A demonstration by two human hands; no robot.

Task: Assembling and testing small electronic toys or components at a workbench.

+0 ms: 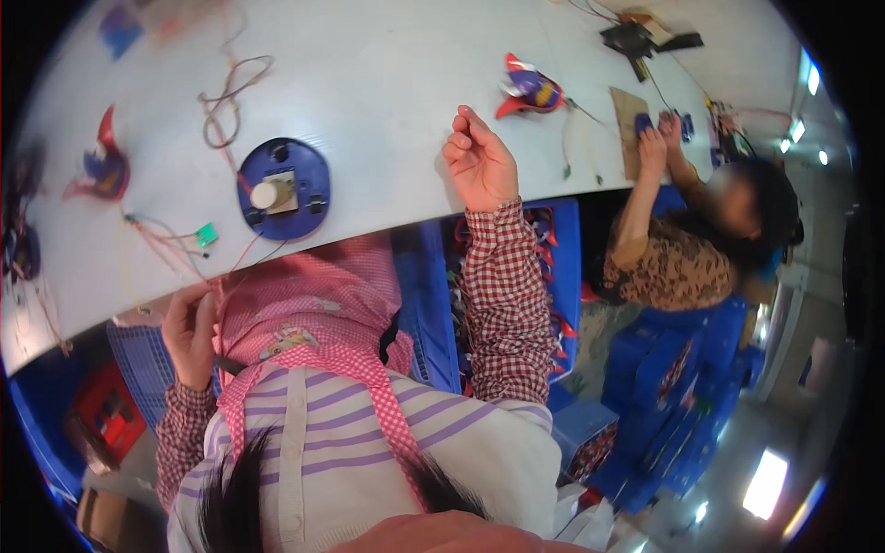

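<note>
My left hand (189, 332) is at the near edge of the white table (387, 83), its fingers pinched on thin red wires (241, 261). The wires run up to a round blue base (300, 180) that carries a white knob and a small board. A small green circuit board (206, 235) lies on the table just above this hand. My right hand (479, 164) rests on the table to the right of the blue base. Its fingers are loosely curled and I see nothing in it.
Red-and-blue toy parts (532, 92) (103, 170) and loose wires (226, 101) lie on the table. A co-worker (691, 249) at the right handles a blue part (664, 123) beside a cardboard piece (627, 124). Blue crates (429, 304) stand under the table, blue boxes (664, 369) on the floor.
</note>
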